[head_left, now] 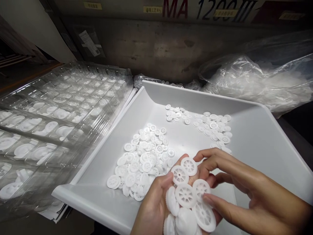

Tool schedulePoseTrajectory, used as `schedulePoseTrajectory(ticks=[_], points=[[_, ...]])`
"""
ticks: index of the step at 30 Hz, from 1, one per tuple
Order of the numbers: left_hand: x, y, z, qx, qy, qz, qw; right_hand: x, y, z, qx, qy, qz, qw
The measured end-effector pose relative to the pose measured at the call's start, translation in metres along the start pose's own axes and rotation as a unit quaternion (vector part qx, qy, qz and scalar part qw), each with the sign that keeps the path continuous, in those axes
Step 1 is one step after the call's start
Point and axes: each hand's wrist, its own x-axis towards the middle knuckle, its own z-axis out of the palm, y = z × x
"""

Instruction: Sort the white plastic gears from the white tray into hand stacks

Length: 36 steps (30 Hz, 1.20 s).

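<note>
Several white plastic gears with spoked centres rest in my left hand, which is cupped palm up with its thumb along the pile's left side. From the right, my right hand reaches over the same gears; its thumb touches one gear and its fingers curl behind. Both hands are above the front of a light grey tray. Left of my hands, inside the tray, lies a large heap of similar white gears. A looser scatter of small gears lies near the tray's back wall.
Stacked clear blister trays with white parts in their pockets stand left of the grey tray, papers beneath them. A clear plastic bag of white material sits behind on the right. A machine panel closes off the back.
</note>
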Motion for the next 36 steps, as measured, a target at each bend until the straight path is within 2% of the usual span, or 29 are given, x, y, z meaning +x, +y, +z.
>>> schedulePoseTrajectory(ticks=[2, 4, 10, 14, 20, 27, 31, 36], points=[[-0.001, 0.001, -0.005, 0.028, 0.003, -0.003, 1.000, -0.001, 0.001, 0.002, -0.019, 0.013, 0.000, 1.000], [-0.001, 0.001, -0.008, 0.033, 0.006, 0.000, 0.999, -0.003, 0.002, 0.004, -0.020, -0.005, 0.005, 1.000], [-0.001, -0.001, 0.004, -0.032, 0.020, 0.018, 0.999, -0.001, -0.002, 0.004, 0.092, 0.007, 0.051, 0.994], [-0.004, 0.002, 0.005, -0.051, 0.023, 0.015, 0.998, 0.000, 0.000, -0.003, 0.043, 0.015, 0.060, 0.997], [-0.007, 0.004, 0.003, -0.055, -0.019, 0.004, 0.998, -0.005, 0.007, -0.004, 0.043, 0.027, 0.074, 0.996], [-0.006, 0.002, 0.004, -0.075, -0.001, 0.001, 0.997, -0.005, 0.006, -0.005, 0.047, 0.019, 0.084, 0.995], [-0.007, 0.003, 0.004, -0.071, -0.008, -0.004, 0.997, -0.003, 0.003, -0.006, 0.075, 0.012, 0.087, 0.993], [-0.007, 0.003, 0.004, -0.083, 0.015, 0.000, 0.996, -0.001, 0.000, -0.008, 0.113, 0.006, 0.083, 0.990]])
